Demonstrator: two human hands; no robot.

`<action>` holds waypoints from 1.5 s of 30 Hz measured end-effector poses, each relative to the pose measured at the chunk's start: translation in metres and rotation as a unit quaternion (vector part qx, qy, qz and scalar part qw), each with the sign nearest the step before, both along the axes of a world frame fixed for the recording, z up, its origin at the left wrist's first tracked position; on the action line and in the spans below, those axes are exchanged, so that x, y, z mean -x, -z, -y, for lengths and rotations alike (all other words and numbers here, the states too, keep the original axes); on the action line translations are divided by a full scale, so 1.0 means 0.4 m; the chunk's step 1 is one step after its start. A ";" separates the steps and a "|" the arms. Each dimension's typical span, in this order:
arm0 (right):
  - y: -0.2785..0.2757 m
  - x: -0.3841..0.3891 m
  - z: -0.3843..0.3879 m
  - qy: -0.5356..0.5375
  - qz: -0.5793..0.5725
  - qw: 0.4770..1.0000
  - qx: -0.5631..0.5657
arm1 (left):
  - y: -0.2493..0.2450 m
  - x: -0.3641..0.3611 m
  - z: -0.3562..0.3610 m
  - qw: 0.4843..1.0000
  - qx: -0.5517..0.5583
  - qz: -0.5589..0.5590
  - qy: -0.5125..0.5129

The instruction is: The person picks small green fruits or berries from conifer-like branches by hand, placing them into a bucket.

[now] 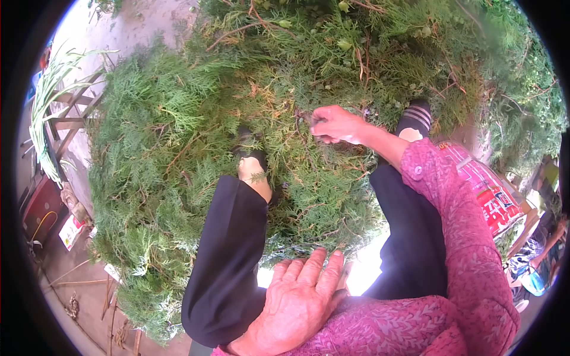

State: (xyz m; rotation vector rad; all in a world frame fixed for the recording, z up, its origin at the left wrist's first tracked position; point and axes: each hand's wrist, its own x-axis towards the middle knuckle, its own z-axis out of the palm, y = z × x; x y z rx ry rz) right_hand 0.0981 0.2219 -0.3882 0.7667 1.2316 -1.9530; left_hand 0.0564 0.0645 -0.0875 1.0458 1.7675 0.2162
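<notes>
My right hand [338,125] reaches out over a heap of green conifer branches [332,196] between my feet. Its fingers are curled together close to a thin brown twig; what they pinch, if anything, is too small to make out. Back down, my left hand [297,296] lies flat at my lap, fingers stretched out and slightly apart, holding nothing. Feathery evergreen sprigs with thin woody stems and some small pale green cones spread around both feet.
A red and white printed bag [493,196] lies beside my right leg. At the left are long green stalks [44,113] over a wooden frame and a dark red object [44,207]. Another person's arm [549,243] shows at the far right.
</notes>
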 end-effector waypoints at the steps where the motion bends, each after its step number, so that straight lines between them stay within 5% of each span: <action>1: 0.018 0.011 0.022 0.001 -0.001 1.000 0.001 | -0.001 0.000 0.001 1.000 0.001 -0.001 0.001; 3: 0.041 0.034 0.057 -0.007 -0.291 0.896 -0.336 | 0.000 -0.001 0.004 1.000 -0.001 0.002 -0.006; 5: 0.030 0.047 0.068 -0.057 -0.256 0.896 -0.358 | -0.001 -0.002 0.006 1.000 -0.002 0.003 -0.008; 7: 0.031 0.053 0.087 -0.141 -0.293 0.835 -0.444 | -0.001 -0.003 0.009 1.000 -0.005 0.003 -0.011; 11: 0.026 0.039 0.094 -0.286 -0.328 0.763 -0.478 | 0.000 -0.001 0.016 1.000 -0.011 -0.007 -0.005; 13: 0.033 0.035 0.082 -0.278 -0.338 0.767 -0.469 | 0.001 0.001 0.017 1.000 -0.012 -0.005 -0.008; 15: 0.032 0.042 0.073 -0.190 -0.282 0.827 -0.448 | 0.002 0.001 0.017 1.000 -0.007 0.001 -0.004; 18: 0.009 0.050 0.048 -0.249 -0.208 0.854 -0.406 | 0.000 0.007 0.017 1.000 -0.005 0.000 -0.005; 22: 0.036 0.007 0.047 -0.273 -0.274 0.790 -0.476 | 0.000 0.008 0.021 1.000 -0.013 0.001 -0.008; 24: 0.063 0.004 0.046 -0.182 -0.241 0.870 -0.390 | 0.001 0.008 0.026 1.000 -0.014 -0.003 -0.008; 25: 0.055 0.014 0.025 -0.181 -0.242 0.870 -0.390 | 0.001 0.010 0.028 1.000 -0.014 -0.004 -0.008; 26: 0.044 0.024 -0.010 -0.064 -0.118 0.982 -0.134 | 0.000 0.012 0.029 1.000 -0.016 -0.007 -0.006; 27: 0.032 0.028 -0.037 0.059 0.019 0.989 0.136 | 0.000 0.013 0.029 1.000 -0.019 -0.009 -0.005; 28: 0.024 0.016 -0.047 0.141 0.008 0.948 0.285 | -0.004 0.011 0.027 1.000 -0.020 -0.010 -0.007; 31: 0.006 0.031 -0.018 0.153 0.040 0.935 0.319 | -0.021 0.010 0.019 0.999 0.003 -0.002 -0.039; 36: -0.015 0.149 0.048 -0.010 -0.060 0.994 0.094 | -0.020 0.010 0.027 0.999 0.001 0.001 -0.044; 37: 0.024 0.181 0.059 -0.023 -0.244 0.961 -0.126 | -0.020 0.009 0.027 0.999 0.001 0.000 -0.044; 38: 0.053 0.212 0.071 -0.033 -0.408 0.848 -0.336 | -0.021 0.008 0.027 0.999 -0.001 0.000 -0.045; 41: 0.084 0.291 0.110 -0.059 -0.241 0.889 -0.386 | -0.025 0.012 0.023 0.999 -0.003 0.011 -0.048; 43: 0.028 0.284 0.135 -0.062 -0.215 0.870 -0.439 | -0.029 0.019 0.022 0.998 -0.004 0.021 -0.052; 45: 0.007 0.257 0.145 -0.165 -0.191 0.912 -0.324 | -0.029 0.022 0.021 0.998 -0.010 0.019 -0.060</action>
